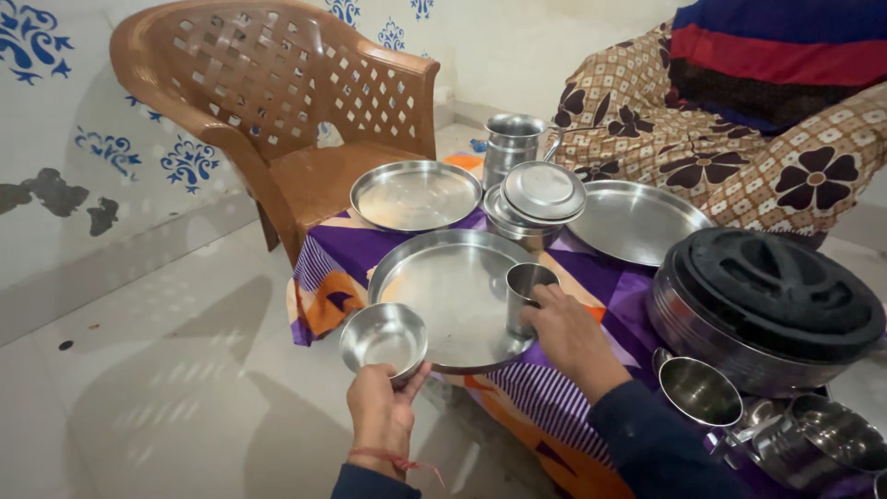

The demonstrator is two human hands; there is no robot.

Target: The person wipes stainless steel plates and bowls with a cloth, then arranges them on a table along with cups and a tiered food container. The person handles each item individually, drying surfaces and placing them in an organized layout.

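Holding a small steel bowl by its near rim, the left hand keeps its grip closed on the metal, thumb over the edge and fingers beneath. The bowl hangs tilted a little toward the camera, just off the near-left edge of a large steel plate and overlapping that plate's rim in view; whether it touches the plate I cannot tell. A red thread circles the left wrist.

The right hand has its grip closed around a steel tumbler, which stands upright on the right side of the large plate. A dark blue sleeve covers the right forearm.

The plate lies on a counter covered with a purple, orange and white patterned cloth. Behind it sit a second steel plate to the left, a third plate to the right, and between them a stack of small bowls topped by an upturned steel dish. A steel jug stands just behind that stack. At the right is a round steel casserole with a black lid, and near it, at the lower right, another steel cup and more small steel vessels.

A brown plastic chair stands behind the counter on the left, and a floral-patterned cushion lies behind on the right.
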